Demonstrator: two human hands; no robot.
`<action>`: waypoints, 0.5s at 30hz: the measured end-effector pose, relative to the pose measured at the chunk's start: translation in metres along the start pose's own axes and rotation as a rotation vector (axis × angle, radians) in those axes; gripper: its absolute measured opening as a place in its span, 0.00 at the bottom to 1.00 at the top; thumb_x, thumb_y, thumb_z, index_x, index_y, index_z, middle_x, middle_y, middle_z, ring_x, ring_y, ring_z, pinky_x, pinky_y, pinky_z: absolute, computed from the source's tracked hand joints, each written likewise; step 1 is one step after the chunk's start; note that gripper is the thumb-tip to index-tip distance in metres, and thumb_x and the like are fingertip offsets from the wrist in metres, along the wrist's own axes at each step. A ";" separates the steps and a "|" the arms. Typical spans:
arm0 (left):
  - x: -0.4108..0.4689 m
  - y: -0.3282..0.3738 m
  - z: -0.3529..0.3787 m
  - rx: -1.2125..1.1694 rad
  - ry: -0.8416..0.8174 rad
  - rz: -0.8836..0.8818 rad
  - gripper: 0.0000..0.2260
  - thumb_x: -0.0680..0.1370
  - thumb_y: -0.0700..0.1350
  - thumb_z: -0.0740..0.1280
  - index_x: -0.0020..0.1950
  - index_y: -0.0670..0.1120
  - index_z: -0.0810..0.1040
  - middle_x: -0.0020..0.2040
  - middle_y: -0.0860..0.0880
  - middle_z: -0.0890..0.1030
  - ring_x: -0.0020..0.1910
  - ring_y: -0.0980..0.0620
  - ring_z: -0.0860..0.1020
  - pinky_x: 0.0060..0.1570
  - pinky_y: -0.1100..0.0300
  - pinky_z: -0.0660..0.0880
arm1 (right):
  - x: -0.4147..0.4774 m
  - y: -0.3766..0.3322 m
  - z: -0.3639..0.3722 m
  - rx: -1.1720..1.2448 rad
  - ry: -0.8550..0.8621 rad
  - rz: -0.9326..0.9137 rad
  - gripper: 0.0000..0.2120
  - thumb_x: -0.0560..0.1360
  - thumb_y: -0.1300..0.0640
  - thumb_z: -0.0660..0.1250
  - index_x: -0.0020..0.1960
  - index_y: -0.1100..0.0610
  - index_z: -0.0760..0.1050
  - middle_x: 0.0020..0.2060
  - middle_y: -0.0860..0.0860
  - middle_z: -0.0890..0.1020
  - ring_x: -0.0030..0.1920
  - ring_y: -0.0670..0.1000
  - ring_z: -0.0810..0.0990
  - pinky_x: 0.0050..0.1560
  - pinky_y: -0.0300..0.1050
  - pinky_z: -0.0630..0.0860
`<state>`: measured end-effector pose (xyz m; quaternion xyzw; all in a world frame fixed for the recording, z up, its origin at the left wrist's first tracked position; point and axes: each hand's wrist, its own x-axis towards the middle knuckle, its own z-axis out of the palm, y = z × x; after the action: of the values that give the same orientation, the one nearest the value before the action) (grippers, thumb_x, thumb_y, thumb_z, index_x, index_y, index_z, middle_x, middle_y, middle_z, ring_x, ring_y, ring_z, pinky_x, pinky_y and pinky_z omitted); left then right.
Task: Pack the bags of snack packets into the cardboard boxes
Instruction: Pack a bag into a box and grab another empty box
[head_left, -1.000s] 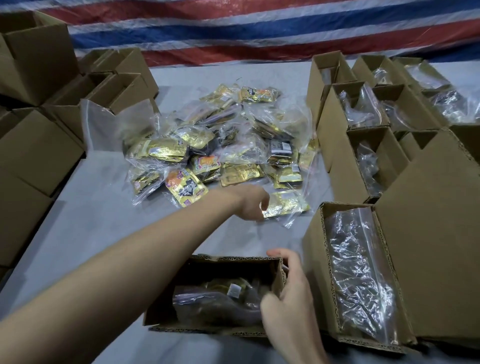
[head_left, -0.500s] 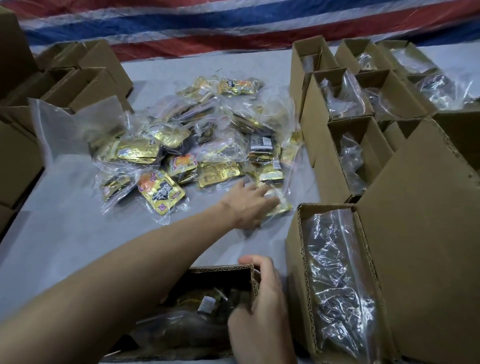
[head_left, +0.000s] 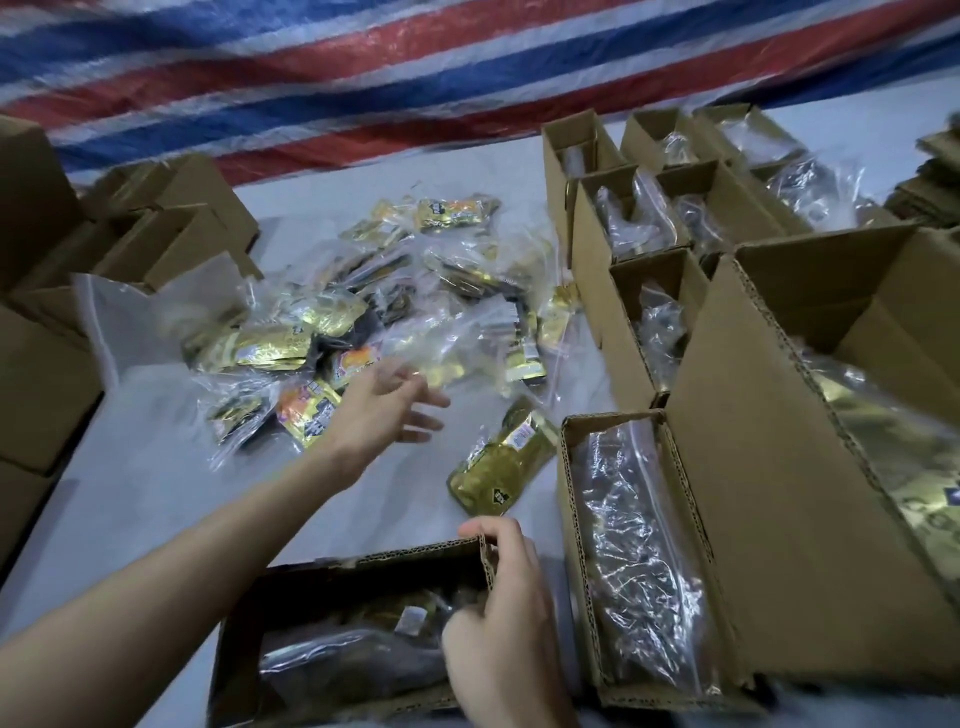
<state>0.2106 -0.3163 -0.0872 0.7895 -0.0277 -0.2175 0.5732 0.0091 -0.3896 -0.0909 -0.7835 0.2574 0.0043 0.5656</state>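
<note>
Beside the spread left grip (head_left: 387, 410), gold bag (head_left: 501, 457), right grip (head_left: 501, 597) pinching box (head_left: 415, 558).

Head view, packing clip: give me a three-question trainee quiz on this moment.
1. True or false: the left hand grips a bag.
2. What does the right hand hold? A) a loose gold bag B) the corner of the near box C) tape
3. Fill in: the single gold bag lies on the table between the pile of bags and the ____.

Key: 1 false, its fingers are spread and hold nothing; 2 B; 3 near box.
</note>
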 end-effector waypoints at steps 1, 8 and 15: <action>-0.005 0.003 -0.004 -0.038 0.006 0.011 0.06 0.84 0.41 0.61 0.56 0.40 0.75 0.47 0.41 0.85 0.42 0.41 0.85 0.46 0.46 0.81 | 0.000 0.001 0.000 0.009 -0.007 -0.010 0.31 0.65 0.72 0.61 0.49 0.35 0.68 0.51 0.36 0.73 0.55 0.36 0.70 0.52 0.26 0.66; -0.049 0.016 -0.019 -0.095 0.015 0.049 0.08 0.83 0.42 0.63 0.55 0.45 0.82 0.43 0.40 0.85 0.47 0.40 0.84 0.51 0.44 0.80 | 0.004 0.007 0.000 0.025 -0.037 -0.030 0.27 0.66 0.71 0.62 0.50 0.39 0.68 0.51 0.37 0.72 0.53 0.36 0.71 0.50 0.25 0.65; -0.078 0.040 -0.041 -0.127 0.115 0.080 0.10 0.84 0.44 0.61 0.52 0.46 0.83 0.42 0.44 0.84 0.50 0.38 0.84 0.55 0.37 0.78 | 0.009 0.009 0.000 0.031 -0.046 -0.001 0.27 0.66 0.71 0.63 0.50 0.40 0.70 0.50 0.37 0.73 0.51 0.35 0.73 0.48 0.28 0.69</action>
<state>0.1635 -0.2707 -0.0164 0.7611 -0.0123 -0.1499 0.6310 0.0135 -0.3958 -0.1012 -0.7745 0.2439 0.0178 0.5834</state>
